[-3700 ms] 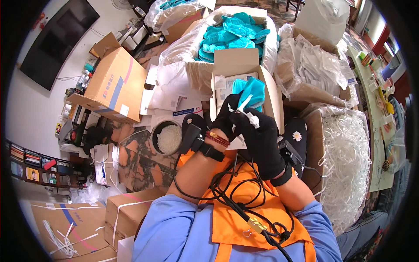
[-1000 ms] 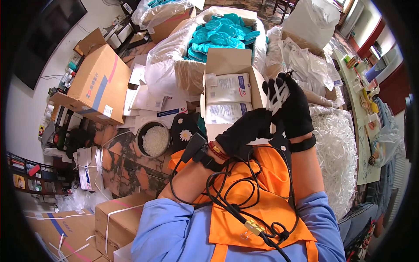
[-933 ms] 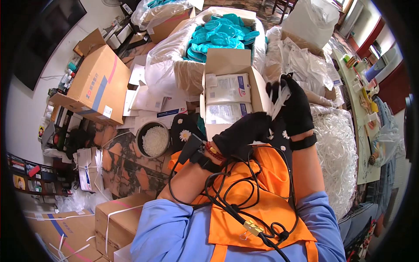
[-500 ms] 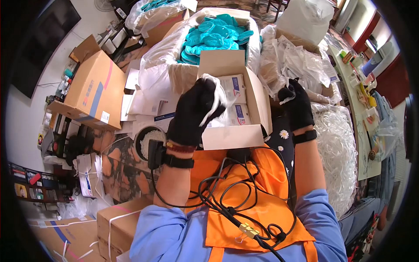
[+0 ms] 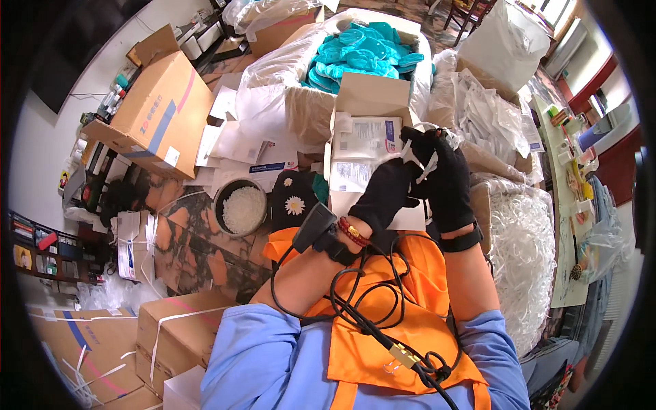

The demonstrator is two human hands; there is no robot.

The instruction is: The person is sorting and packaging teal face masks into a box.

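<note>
Black-gloved, the right hand (image 5: pixel 445 179) is curling closed around a white strip (image 5: pixel 430 164); the left hand (image 5: pixel 391 190) is bending its fingers against it (whether gripping, cannot be told). Both are working at the right side of an open box (image 5: pixel 373 90). Handling the strip seems the current step, probably calling next for a steady pinch. Packets (image 5: pixel 367 138) are lying inside; teal pads (image 5: pixel 369 53) are heaping beyond; a bowl (image 5: pixel 217 205) is standing on the patterned floor (image 5: pixel 195 256).

Straight ahead at twelve o'clock, packets (image 5: pixel 365 137) in a box (image 5: pixel 372 92); behind it, pads (image 5: pixel 362 58) in a carton (image 5: pixel 307 111); toward one, sachets (image 5: pixel 486 106); toward two, strands (image 5: pixel 521 260); toward ten, pellets (image 5: pixel 244 209) in a bowl (image 5: pixel 219 210).
</note>
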